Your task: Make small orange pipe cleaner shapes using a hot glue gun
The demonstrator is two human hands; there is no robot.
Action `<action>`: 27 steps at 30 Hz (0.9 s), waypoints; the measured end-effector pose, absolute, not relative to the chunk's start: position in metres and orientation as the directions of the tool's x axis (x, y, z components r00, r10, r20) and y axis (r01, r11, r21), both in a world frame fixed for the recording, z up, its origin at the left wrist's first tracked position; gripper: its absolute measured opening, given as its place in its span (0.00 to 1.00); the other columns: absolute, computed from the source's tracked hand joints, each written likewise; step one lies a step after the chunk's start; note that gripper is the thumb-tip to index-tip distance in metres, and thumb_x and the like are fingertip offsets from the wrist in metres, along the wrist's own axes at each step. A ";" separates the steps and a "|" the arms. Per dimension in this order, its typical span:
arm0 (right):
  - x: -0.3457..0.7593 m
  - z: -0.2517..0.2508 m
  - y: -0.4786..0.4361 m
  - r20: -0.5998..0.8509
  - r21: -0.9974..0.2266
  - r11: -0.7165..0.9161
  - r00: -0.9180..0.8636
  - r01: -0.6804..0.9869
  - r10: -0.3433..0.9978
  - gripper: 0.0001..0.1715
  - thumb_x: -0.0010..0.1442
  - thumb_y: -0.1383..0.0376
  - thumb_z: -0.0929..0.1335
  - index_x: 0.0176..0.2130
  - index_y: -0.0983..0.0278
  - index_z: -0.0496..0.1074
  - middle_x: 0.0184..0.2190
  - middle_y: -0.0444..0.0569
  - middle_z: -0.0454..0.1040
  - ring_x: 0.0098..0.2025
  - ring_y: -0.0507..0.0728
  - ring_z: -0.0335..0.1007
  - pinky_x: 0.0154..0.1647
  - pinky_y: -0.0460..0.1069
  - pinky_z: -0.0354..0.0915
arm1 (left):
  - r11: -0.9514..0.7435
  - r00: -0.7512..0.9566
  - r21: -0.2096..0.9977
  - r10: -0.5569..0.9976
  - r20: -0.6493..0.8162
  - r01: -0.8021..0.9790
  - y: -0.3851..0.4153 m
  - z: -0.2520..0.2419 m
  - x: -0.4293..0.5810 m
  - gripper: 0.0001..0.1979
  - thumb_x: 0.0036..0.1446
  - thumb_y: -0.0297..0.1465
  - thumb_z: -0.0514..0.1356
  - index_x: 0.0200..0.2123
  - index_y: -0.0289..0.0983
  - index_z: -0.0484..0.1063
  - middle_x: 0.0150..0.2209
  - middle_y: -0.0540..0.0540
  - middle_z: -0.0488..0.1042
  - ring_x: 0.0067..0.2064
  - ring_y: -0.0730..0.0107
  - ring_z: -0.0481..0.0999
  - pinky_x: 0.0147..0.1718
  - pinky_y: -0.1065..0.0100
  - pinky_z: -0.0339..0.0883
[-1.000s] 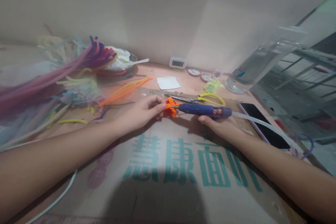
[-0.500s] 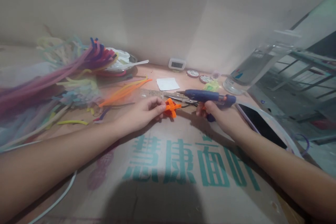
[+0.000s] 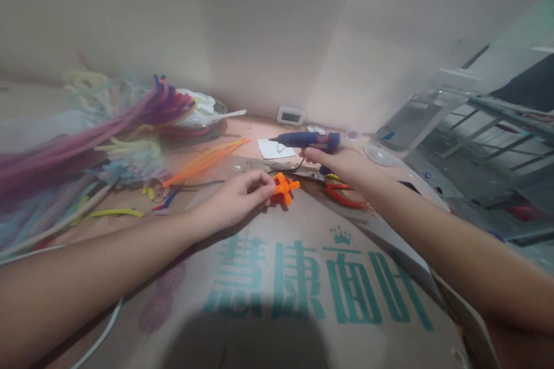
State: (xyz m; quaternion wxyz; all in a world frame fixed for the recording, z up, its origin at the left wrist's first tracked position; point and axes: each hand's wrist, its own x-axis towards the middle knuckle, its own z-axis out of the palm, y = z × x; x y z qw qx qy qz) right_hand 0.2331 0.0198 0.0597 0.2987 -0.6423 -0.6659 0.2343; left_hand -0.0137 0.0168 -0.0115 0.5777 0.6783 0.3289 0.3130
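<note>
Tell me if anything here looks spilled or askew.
The clear bottle at the right seems to lean outward, though lens stretching toward the picture's edge may cause that. I see no spill.

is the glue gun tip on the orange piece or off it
Off: the tip of the glue gun shows in front of the white paper, apart from the orange piece in the left hand.

The glue gun (image 3: 300,139) is blue (the craft piece (image 3: 284,185) orange).

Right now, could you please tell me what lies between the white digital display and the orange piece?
In the head view, the blue glue gun in the right hand, white paper and a dark cord show there.
</note>
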 end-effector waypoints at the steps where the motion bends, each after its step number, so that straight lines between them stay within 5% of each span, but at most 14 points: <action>1: 0.229 0.062 0.028 0.082 -0.660 0.047 0.010 0.750 0.997 0.22 0.61 0.49 0.70 0.47 0.59 0.81 0.45 0.51 0.83 0.49 0.64 0.78 0.51 0.57 0.72 | -0.108 0.592 0.991 0.805 0.043 0.075 0.016 -0.011 -0.013 0.14 0.67 0.42 0.58 0.35 0.37 0.67 0.32 0.47 0.77 0.30 0.72 0.71 0.30 0.70 0.62; 7: 0.214 0.051 0.078 0.039 -0.447 -0.049 0.074 0.893 0.996 0.26 0.59 0.43 0.70 0.45 0.58 0.81 0.38 0.51 0.83 0.38 0.62 0.78 0.41 0.54 0.71 | -0.083 0.605 0.996 0.795 0.041 0.042 0.015 -0.012 -0.013 0.12 0.68 0.40 0.57 0.37 0.37 0.66 0.33 0.48 0.78 0.31 0.73 0.72 0.32 0.70 0.63; 13: 0.214 0.033 0.093 -0.059 -0.538 -0.063 0.037 0.841 0.998 0.21 0.63 0.48 0.68 0.36 0.62 0.77 0.25 0.47 0.78 0.27 0.56 0.73 0.32 0.49 0.67 | -0.084 0.602 0.995 0.798 0.038 0.049 0.015 -0.011 -0.012 0.11 0.68 0.39 0.57 0.36 0.37 0.66 0.33 0.47 0.79 0.31 0.73 0.72 0.32 0.69 0.63; 18: 0.224 0.035 0.084 0.026 -0.443 0.044 -0.036 0.896 0.999 0.21 0.65 0.52 0.68 0.49 0.63 0.75 0.39 0.52 0.82 0.42 0.61 0.78 0.46 0.53 0.70 | -0.095 0.606 0.993 0.795 0.037 0.064 0.014 -0.008 -0.013 0.11 0.68 0.39 0.57 0.37 0.38 0.66 0.34 0.47 0.79 0.31 0.73 0.71 0.31 0.69 0.62; 22: 0.237 0.036 0.057 0.103 -0.309 0.146 -0.119 0.940 0.988 0.30 0.68 0.52 0.65 0.61 0.69 0.67 0.61 0.65 0.72 0.62 0.68 0.69 0.61 0.60 0.64 | -0.123 0.614 0.989 0.788 0.049 0.079 0.016 -0.008 -0.013 0.11 0.69 0.39 0.56 0.36 0.37 0.66 0.34 0.47 0.79 0.32 0.73 0.71 0.31 0.70 0.62; 27: 0.242 0.033 0.013 0.229 -0.303 0.364 -0.303 0.881 0.925 0.27 0.70 0.58 0.61 0.63 0.67 0.66 0.65 0.62 0.67 0.68 0.68 0.62 0.69 0.64 0.57 | -0.138 0.605 0.986 0.794 0.056 0.090 0.016 -0.012 -0.013 0.13 0.68 0.40 0.57 0.37 0.37 0.68 0.32 0.48 0.76 0.31 0.73 0.71 0.32 0.69 0.63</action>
